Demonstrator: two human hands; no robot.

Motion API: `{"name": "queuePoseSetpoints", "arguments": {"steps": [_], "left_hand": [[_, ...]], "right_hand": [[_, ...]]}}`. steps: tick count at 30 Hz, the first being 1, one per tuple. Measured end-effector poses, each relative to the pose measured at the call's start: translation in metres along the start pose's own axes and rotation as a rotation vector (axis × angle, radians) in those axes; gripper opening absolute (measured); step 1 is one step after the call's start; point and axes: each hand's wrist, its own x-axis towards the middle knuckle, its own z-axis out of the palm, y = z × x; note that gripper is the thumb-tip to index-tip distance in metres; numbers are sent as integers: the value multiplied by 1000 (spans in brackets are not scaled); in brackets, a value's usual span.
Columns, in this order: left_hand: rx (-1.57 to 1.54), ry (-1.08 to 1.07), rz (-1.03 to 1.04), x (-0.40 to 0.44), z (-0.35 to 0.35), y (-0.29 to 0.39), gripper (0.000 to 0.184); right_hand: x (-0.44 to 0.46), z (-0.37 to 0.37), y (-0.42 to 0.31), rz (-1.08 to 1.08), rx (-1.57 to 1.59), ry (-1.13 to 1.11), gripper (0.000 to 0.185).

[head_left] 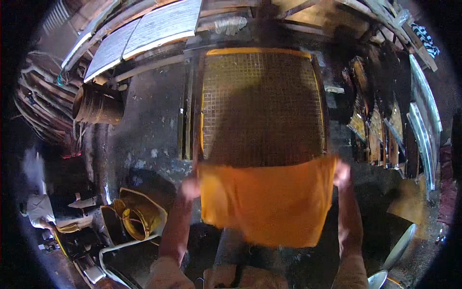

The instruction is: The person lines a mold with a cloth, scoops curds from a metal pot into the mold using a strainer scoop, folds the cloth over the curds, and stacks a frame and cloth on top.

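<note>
A thin orange sheet (269, 204), limp like cloth, hangs in front of me at the near end of a framed mesh panel (226, 106). My left hand (191, 188), blurred by motion, grips its upper left corner. At the upper right corner, my right hand (342, 174) is closed on the same sheet. The sheet's top edge runs across the panel's near end and covers it. Strips of orange show along the panel's far and side edges. A dark shadow falls over the panel's middle.
A rusty drum (98, 103) lies on the left beside stacked branches (48, 103). Nearer on that side stands a yellow container (139, 219). Pale boards (161, 29) lean at the back. Split wood (361, 96) and metal sheets (421, 144) line the right. A person (41, 209) is at far left.
</note>
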Motion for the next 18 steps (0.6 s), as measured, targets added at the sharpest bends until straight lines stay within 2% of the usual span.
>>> {"name": "queuePoseSetpoints", "arguments": {"steps": [1, 2, 3, 4, 5, 6, 7, 8, 10, 11, 12, 14, 15, 16, 18], "left_hand": [[-2, -3, 107, 49, 35, 26, 53], [-112, -22, -38, 90, 88, 57, 56], [-112, -6, 15, 135, 83, 68, 54], [-110, 8, 68, 170, 69, 71, 53], [-113, 6, 66, 188, 56, 70, 53], [22, 196, 143, 205, 46, 71, 51], [156, 389, 218, 215, 41, 74, 49], [154, 390, 216, 217, 45, 79, 49], [300, 399, 295, 215, 53, 88, 45], [337, 360, 300, 210, 66, 90, 43], [338, 363, 299, 211, 61, 89, 43], [429, 209, 61, 215, 57, 90, 41], [521, 223, 1, 222, 61, 86, 40], [523, 222, 2, 228, 65, 85, 40], [632, 47, -236, 243, 78, 86, 39]], "right_hand": [[45, 56, -30, -6, 24, 139, 54], [85, 60, -39, 8, 119, 63, 56], [125, 63, -47, 30, 211, -11, 58], [145, 99, -49, 7, 131, 253, 56], [156, 62, -37, -160, 121, 209, 54], [170, 25, -25, -325, 109, 159, 53], [179, 45, -36, -271, 35, 647, 51], [187, 48, -33, -269, 34, 649, 51], [194, 55, -33, -350, -360, 751, 43], [205, 12, -30, -388, -416, 644, 40], [209, 13, -33, -386, -414, 643, 40], [215, 17, -35, -378, -1019, 482, 40], [222, 19, -38, -380, -1018, 482, 40], [231, 20, -40, -475, -1273, 506, 42], [253, 29, -44, -670, -1783, 536, 48]]}}
